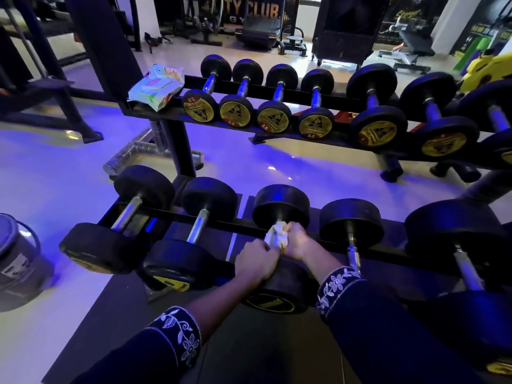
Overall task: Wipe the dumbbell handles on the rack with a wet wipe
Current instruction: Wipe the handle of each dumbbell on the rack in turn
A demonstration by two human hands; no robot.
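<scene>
Curling round one wet wipe (275,235), the left hand (256,263) and right hand (296,242) hold it on the handle of the third dumbbell (281,206) of five on the lower rack (388,249); four upper dumbbells (237,115) read "2.5".

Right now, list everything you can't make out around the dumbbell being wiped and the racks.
Head view only:
Chrome handle of the third black dumbbell on the lower rack: covered by the white wet wipe, left hand and right hand.
Its yellow end label: number blurred, tilted away.
The pale green wipes pack: print too small.
The grey bucket: cut off by the left edge.
The last upper-rack dumbbell: cut off by the right edge.
</scene>
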